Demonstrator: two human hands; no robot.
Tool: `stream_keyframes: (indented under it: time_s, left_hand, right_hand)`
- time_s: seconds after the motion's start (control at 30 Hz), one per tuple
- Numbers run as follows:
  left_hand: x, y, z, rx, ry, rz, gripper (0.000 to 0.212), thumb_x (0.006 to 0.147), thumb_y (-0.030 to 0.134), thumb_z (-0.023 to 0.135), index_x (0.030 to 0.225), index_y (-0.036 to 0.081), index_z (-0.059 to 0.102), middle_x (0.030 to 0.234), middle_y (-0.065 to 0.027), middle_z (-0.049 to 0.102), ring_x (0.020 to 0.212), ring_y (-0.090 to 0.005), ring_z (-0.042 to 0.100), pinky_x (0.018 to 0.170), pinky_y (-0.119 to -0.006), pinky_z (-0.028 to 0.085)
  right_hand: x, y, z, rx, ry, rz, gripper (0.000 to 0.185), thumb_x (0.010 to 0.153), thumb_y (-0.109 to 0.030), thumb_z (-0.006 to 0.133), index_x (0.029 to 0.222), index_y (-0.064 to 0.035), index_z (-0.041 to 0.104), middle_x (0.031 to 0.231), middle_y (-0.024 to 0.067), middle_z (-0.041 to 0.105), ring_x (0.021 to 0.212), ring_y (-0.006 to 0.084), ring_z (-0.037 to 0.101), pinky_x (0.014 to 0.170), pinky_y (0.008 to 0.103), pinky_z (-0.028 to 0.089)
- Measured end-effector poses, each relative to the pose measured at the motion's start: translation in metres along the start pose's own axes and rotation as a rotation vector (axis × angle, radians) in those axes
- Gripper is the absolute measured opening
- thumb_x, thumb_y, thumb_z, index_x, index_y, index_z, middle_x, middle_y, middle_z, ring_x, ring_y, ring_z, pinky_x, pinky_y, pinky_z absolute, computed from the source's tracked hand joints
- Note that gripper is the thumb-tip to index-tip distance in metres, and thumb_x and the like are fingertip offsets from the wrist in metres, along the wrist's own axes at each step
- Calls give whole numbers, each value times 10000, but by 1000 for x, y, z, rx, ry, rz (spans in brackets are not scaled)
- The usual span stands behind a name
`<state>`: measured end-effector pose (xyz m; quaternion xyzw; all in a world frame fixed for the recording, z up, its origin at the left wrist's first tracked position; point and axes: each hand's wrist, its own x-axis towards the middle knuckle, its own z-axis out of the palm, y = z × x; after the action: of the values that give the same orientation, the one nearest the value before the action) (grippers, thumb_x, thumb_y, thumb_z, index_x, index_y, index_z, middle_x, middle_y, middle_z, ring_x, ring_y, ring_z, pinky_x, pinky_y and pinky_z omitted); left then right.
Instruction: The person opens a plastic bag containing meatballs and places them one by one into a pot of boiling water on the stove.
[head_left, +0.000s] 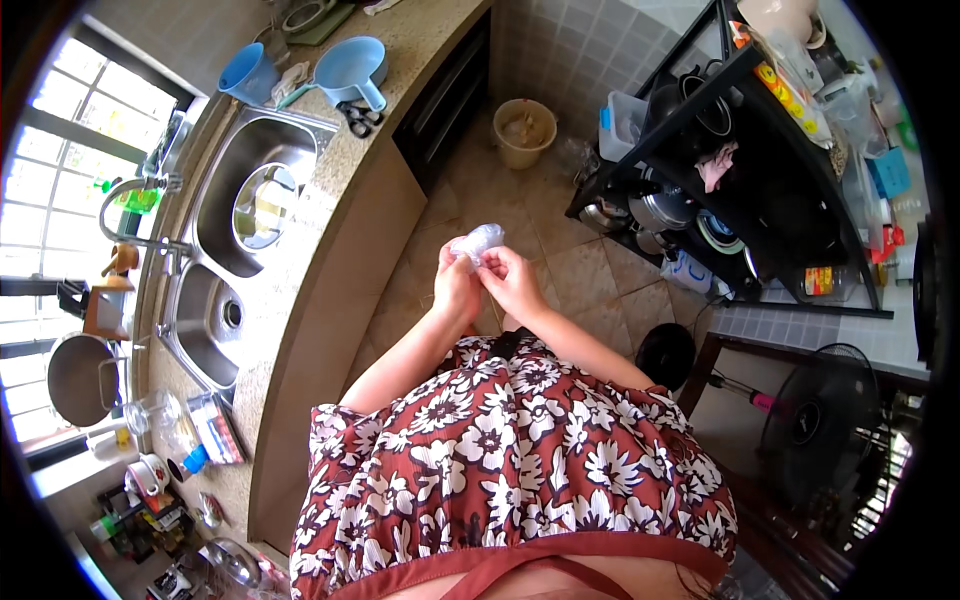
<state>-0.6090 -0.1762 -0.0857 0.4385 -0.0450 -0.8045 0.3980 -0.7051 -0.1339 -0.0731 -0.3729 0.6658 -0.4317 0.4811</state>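
Observation:
A small bundle of clear crinkled plastic (480, 241), perhaps a rolled plastic bag, is held up in front of me above the tiled floor. My left hand (457, 283) grips it from the left, thumb pressed against its near end. From the right, my right hand (511, 279) pinches the same end between thumb and fingers. Both hands nearly touch each other there. Whether anything is wrapped inside the plastic cannot be made out.
At left, a stone counter (321, 217) holds a double steel sink (217, 262) with a metal lid or basin (264, 206). Scissors (358, 118) lie beside a blue strainer (351, 69). A bucket (525, 135) stands ahead; a black rack (739, 64) and a fan (808, 424) are right.

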Motion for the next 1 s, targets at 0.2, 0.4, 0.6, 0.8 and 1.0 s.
stream_keyframes:
  time_s: [0.2, 0.4, 0.6, 0.8, 1.0]
  left_hand:
    - [69, 7, 48, -45, 75, 17, 332, 857, -29, 346, 1171, 68, 395, 1125, -156, 523, 996, -284, 556, 862, -413, 501]
    - [146, 23, 118, -80, 138, 38, 220, 937, 20, 377, 1152, 51, 410, 1143, -146, 531, 1039, -262, 557, 935, -407, 464]
    - [198, 11, 157, 2, 90, -74, 172, 939, 30, 415, 1109, 33, 441, 1133, -132, 547, 1070, -268, 551, 972, -434, 442]
    - [216, 16, 186, 151, 131, -260, 288, 896, -4, 504, 1181, 40, 498, 1028, -110, 615, 883, -210, 638, 790, -315, 540]
    - [240, 49, 164, 613, 184, -294, 384, 922, 198, 529, 1249, 3, 477, 908, -132, 639, 803, -221, 657, 745, -333, 552]
  right_hand:
    - [92, 3, -36, -172, -54, -121, 145, 788, -23, 656, 919, 9, 604, 853, 106, 620, 727, 198, 629, 639, 307, 506]
    - [216, -23, -75, -316, 14, -274, 364, 701, -57, 663, 1003, -66, 460, 945, 154, 529, 816, 384, 560, 700, 440, 471]
    - [282, -14, -131, -580, -176, -290, 243, 747, -41, 584, 958, -71, 467, 950, 176, 548, 786, 410, 576, 647, 474, 476]
    - [319, 11, -161, -616, -107, -286, 136, 748, -14, 529, 866, -77, 506, 889, 136, 559, 740, 397, 582, 610, 486, 466]
    - [328, -4, -162, -587, -116, -283, 162, 731, 19, 540, 863, -66, 497, 865, 127, 542, 775, 387, 563, 617, 450, 451]
